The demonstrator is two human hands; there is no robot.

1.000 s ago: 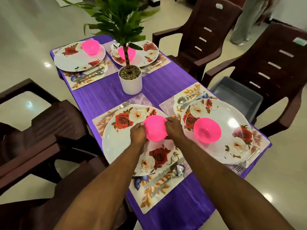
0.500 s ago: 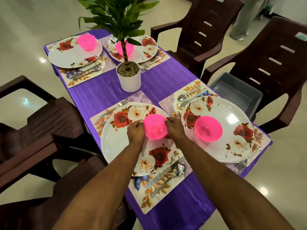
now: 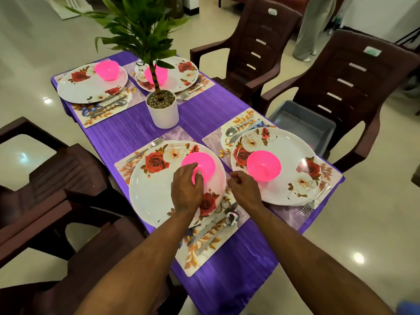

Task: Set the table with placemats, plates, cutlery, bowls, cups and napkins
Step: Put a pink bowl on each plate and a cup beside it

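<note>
Since a second earlier, right hand (image 3: 244,189) had released the pink bowl (image 3: 201,164), empty at three o'clock, while left hand (image 3: 187,189) still touched it.

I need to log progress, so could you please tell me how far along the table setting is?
Done: four placemats each carry a flowered plate with cutlery beside it, and a pink bowl sits on each, such as the right near bowl. In hand: the left hand touches the near bowl on its plate; the right hand is loosely curled and holds nothing. Left: no cups or napkins are visible.
</note>
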